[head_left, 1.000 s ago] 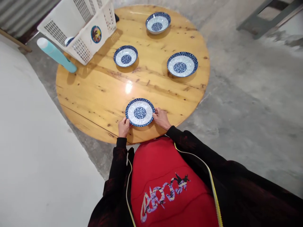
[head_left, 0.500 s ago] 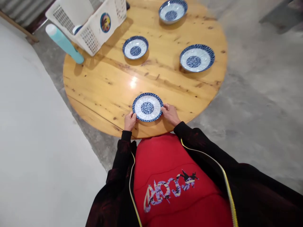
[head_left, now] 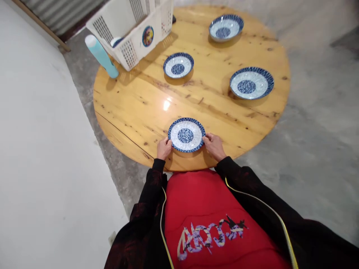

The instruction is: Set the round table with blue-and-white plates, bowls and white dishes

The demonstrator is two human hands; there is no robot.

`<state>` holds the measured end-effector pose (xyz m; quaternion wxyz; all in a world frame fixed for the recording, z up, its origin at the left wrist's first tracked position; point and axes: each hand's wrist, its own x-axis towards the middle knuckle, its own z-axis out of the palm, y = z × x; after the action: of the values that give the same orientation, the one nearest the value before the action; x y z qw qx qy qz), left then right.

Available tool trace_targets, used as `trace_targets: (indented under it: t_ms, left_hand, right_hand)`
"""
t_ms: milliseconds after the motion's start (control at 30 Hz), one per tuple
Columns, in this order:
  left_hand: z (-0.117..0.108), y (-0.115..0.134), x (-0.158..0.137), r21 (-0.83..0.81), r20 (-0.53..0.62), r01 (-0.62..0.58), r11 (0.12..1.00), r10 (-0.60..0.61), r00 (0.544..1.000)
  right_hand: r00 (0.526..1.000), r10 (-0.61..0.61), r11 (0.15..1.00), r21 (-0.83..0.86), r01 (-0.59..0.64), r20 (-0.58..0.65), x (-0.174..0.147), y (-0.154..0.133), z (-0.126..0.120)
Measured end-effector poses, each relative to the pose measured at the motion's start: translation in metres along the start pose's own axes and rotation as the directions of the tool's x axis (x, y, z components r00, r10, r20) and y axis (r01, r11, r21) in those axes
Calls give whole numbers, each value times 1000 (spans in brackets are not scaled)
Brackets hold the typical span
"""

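A blue-and-white patterned plate (head_left: 186, 135) is at the near edge of the round wooden table, close to my body. My left hand (head_left: 164, 148) pinches its lower left rim, fingers closed. On the opposite side, my right hand (head_left: 214, 145) grips the right rim between thumb and fingers. Whether the plate rests on the wood or is slightly raised, I cannot tell. Three more dishes in the same pattern sit farther off: a small one (head_left: 178, 65) in the middle, a larger one (head_left: 251, 83) to the right and a deep one (head_left: 226, 28) at the back.
A white plastic basket (head_left: 131, 48) stands at the table's back left, with a dish partly showing inside. A light-blue bottle-like object (head_left: 101, 56) leans beside it. The round wooden table (head_left: 134, 123) has a white wall (head_left: 50, 149) to its left.
The camera view has shifted, so the table and everything on it appear farther right and lower. Both hands keep their hold on the plate's rim.
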<state>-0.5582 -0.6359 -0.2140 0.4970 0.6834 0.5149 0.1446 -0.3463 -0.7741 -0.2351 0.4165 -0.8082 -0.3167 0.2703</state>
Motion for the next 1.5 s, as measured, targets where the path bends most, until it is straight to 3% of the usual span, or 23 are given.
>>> trace_targets:
  t_ms: [267, 467, 633, 800, 933, 1033, 1300, 1400, 1500]
  left_hand:
    - [-5, 0, 0, -51, 36, 18, 999, -16, 999]
    - [-13, -10, -15, -194, 13, 63, 979, -62, 998]
    - [-38, -31, -36, -308, -93, 137, 942, -173, 981]
    - [-76, -63, -87, -392, -340, 167, 905, -312, 887]
    - [-92, -84, -147, -449, -514, 223, 865, -455, 728]
    - [-86, -92, -190, -494, -540, 289, 820, -550, 637]
    - [-37, -97, -274, -484, -536, 314, 817, -560, 631]
    - [-37, -103, -285, -517, -514, 355, 779, -614, 599]
    - [-53, -112, -277, -521, -524, 348, 779, -614, 591]
  right_hand:
    - [1000, 8, 999, 39, -7, -22, -2, -15, -2]
    - [961, 273, 913, 326, -247, -38, -26, -6, -7]
    - [942, 306, 890, 393, -231, -140, -53, 10, -14]
    - [966, 232, 900, 403, -167, -117, -65, -4, -17]
    - [992, 123, 909, 405, -102, -25, -68, -25, -13]
    - [996, 51, 911, 405, -74, 69, -82, -34, -7]
    - [953, 34, 898, 409, -161, 301, -141, -17, 10]
    - [937, 36, 911, 374, -174, 348, -153, -18, 15]
    - [945, 19, 923, 358, -142, 325, -156, -28, 20]
